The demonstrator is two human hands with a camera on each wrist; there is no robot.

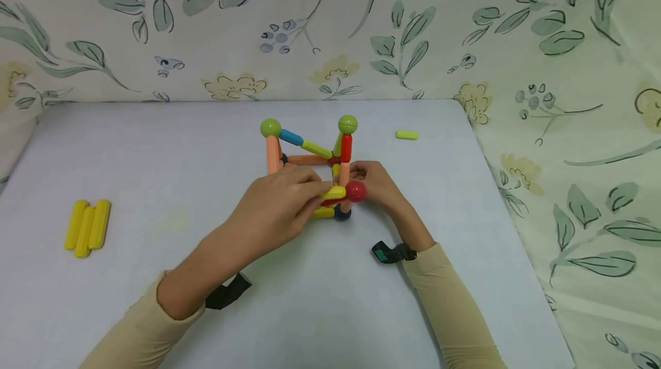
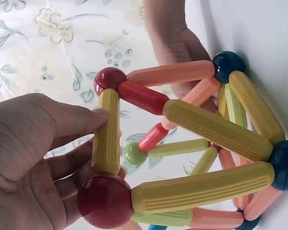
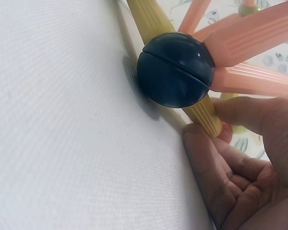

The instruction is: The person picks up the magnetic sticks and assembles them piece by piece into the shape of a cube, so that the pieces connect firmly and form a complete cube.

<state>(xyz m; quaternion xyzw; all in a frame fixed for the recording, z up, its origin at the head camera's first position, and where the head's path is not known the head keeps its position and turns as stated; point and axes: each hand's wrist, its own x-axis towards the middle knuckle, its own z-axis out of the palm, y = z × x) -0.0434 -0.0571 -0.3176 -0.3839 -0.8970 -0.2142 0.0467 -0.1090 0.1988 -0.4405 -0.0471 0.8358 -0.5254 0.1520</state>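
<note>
A frame of magnetic sticks and balls stands on the table, with green balls on top, dark blue balls at the base, and salmon, yellow, red, blue and lime sticks between. My left hand pinches a yellow stick that spans two red balls on the near upper side. On the right, my right hand reaches behind the near corner. In the right wrist view its thumb and fingers pinch a yellow stick low down, beside a dark blue ball.
Several loose yellow sticks lie side by side at the left of the white table. One short lime stick lies at the back right. A floral cloth hangs behind the table and shows along its right side.
</note>
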